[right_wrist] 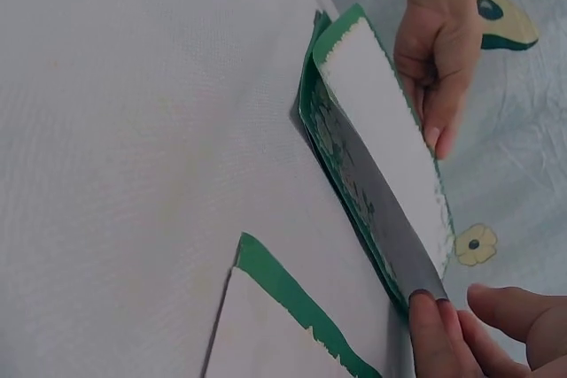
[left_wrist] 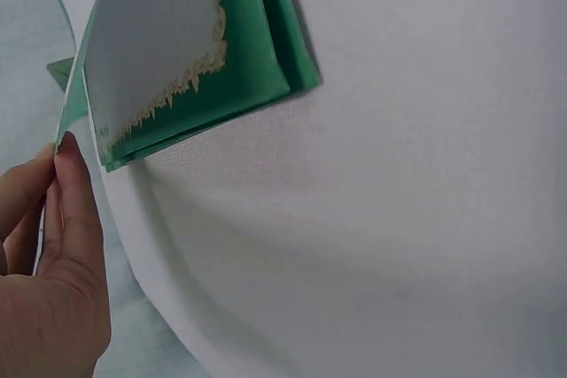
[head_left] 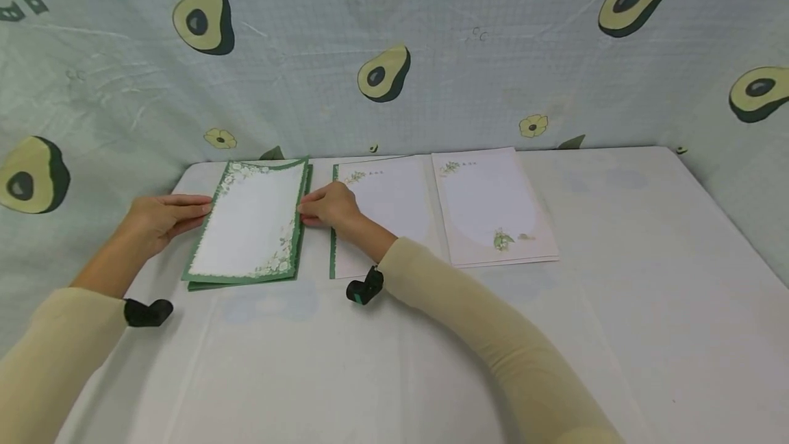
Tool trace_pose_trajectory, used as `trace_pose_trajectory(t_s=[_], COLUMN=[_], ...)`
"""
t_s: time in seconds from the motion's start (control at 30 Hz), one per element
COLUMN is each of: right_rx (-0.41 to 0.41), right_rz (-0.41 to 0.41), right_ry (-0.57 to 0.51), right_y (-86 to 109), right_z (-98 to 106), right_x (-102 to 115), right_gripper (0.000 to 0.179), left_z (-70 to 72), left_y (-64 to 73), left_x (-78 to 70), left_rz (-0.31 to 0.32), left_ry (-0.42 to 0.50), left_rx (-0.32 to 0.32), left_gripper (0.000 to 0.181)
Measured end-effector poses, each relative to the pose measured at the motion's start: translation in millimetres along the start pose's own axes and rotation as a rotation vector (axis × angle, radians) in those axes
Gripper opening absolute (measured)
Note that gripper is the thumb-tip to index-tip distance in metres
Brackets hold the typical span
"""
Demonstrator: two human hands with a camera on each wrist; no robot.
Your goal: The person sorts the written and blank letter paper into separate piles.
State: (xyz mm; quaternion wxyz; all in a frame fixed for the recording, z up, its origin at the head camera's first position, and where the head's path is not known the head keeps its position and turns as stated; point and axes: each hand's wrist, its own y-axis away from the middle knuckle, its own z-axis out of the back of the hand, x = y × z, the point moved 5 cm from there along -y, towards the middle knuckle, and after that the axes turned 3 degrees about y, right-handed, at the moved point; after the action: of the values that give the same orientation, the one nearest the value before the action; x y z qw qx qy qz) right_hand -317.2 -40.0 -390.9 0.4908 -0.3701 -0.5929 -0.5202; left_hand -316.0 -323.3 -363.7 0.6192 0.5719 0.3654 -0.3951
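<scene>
At the left of the head view, a white sheet of paper with a green floral border (head_left: 249,218) is raised off a stack of similar green-edged sheets (left_wrist: 239,77). My left hand (head_left: 161,221) pinches its left edge between thumb and fingers. On the opposite edge, my right hand (head_left: 333,204) pinches the same sheet. Seen from the right wrist, the raised sheet (right_wrist: 381,112) slants above the stack, with the right fingertips (right_wrist: 425,307) at its edge. The lower sheets lie on the white-covered table.
Pale sheets with small flower prints (head_left: 394,190) lie right of the stack, a green strip showing along their left edge; the right forearm passes over them. Another pale pile (head_left: 493,204) adjoins on the right. An avocado-print cloth (head_left: 296,33) hangs behind the white table (head_left: 647,279).
</scene>
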Motion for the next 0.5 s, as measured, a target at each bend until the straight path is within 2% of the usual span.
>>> trace_pose_trajectory(t_s=[0.23, 0.5], right_rx=[0.01, 0.073], right_rz=[-0.024, -0.05], right_ry=[0.062, 0.055], right_y=[0.6, 0.2], right_z=[0.8, 3.0], right_x=[-0.1, -0.1], right_gripper=[0.011, 0.016], left_z=[-1.0, -0.8], left_y=[-3.6, -5.9], left_x=[3.6, 6.4], left_rz=[0.014, 0.004], left_ry=[0.019, -0.073], left_rx=[0.033, 0.023], left_gripper=[0.017, 0.021])
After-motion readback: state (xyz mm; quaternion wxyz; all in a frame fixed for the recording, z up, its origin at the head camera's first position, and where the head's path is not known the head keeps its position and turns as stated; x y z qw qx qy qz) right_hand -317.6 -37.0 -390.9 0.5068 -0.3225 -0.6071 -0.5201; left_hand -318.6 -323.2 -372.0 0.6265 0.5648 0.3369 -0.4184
